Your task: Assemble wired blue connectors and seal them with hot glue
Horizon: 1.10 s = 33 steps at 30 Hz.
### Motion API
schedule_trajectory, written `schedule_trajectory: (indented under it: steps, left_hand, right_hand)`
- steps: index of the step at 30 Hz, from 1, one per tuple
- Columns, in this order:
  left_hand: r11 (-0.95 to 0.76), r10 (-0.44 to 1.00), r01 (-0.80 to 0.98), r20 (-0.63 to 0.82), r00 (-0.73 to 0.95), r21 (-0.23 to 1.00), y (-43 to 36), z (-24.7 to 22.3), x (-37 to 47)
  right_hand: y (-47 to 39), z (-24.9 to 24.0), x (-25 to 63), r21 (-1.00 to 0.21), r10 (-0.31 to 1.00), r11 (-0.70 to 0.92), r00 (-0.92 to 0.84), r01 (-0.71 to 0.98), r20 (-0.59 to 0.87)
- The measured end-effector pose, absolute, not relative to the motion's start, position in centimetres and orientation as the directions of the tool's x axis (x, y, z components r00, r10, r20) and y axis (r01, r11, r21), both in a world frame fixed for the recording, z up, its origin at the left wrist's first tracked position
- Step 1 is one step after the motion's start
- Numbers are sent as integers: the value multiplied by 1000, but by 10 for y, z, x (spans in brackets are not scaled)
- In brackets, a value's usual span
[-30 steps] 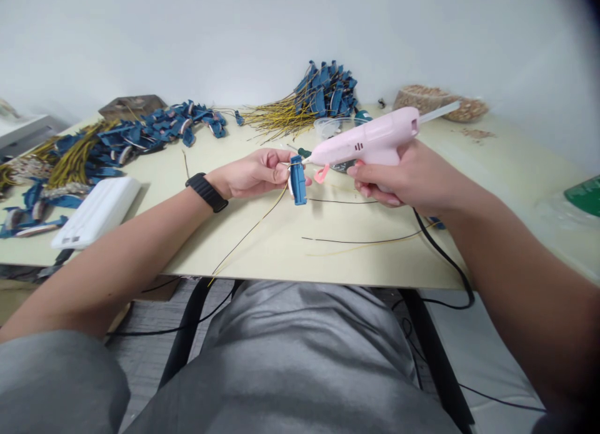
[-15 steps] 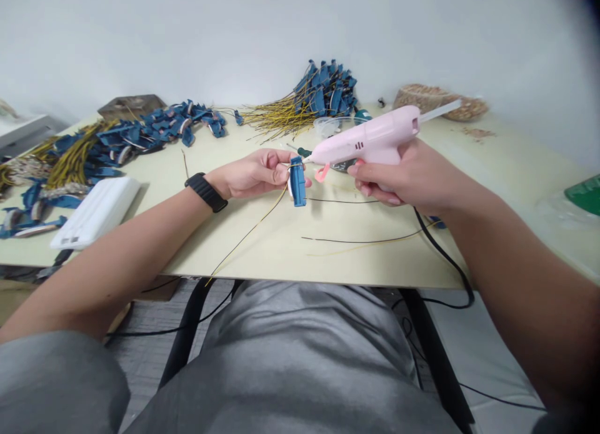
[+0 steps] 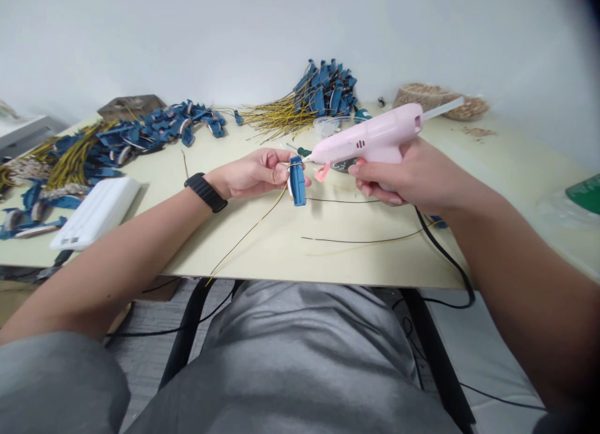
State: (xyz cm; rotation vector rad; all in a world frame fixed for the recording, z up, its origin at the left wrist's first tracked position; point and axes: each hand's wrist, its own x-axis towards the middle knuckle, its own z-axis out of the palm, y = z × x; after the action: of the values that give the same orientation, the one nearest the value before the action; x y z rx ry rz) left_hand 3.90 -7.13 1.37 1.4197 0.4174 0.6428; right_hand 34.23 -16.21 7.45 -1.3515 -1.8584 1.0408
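Note:
Between the fingers and thumb of my left hand [image 3: 262,173] is a small blue plastic part [image 3: 297,182], held upright with a pale piece along its left side. A thin yellow and black wire [image 3: 248,234] trails from it down to the table's front edge. My right hand [image 3: 398,174] grips a pink glue gun [image 3: 368,136] by its handle. The gun's nozzle is at the upper end of the blue part; whether it touches cannot be made out. A clear glue stick [image 3: 443,109] sticks out of its back, and a black cord hangs below my right hand.
A bundle of blue parts with yellow wires [image 3: 323,90] lies at the back of the table [image 3: 262,259]. More blue parts [image 3: 159,131] are heaped at left, beside a white box [image 3: 96,212]. Loose wires [image 3: 360,241] lie in front; a woody brown piece [image 3: 422,96] is behind.
The rear of the glue gun has shifted very slightly right and up, while its nozzle stays by the blue part. My left hand has barely moved.

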Motion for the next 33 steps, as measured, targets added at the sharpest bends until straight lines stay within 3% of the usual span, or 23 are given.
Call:
schedule_trajectory:
  steps: [9,33]
  left_hand:
    - [34,641,-153,96,761,988,-72,14,39]
    - [-10,667,-123,98,738,992,-70,14,37]
  right_hand:
    - [-165,78,339,-871,948,178,-317,458,27]
    - [-176,85,346,-771,948,154,-314,618,-63]
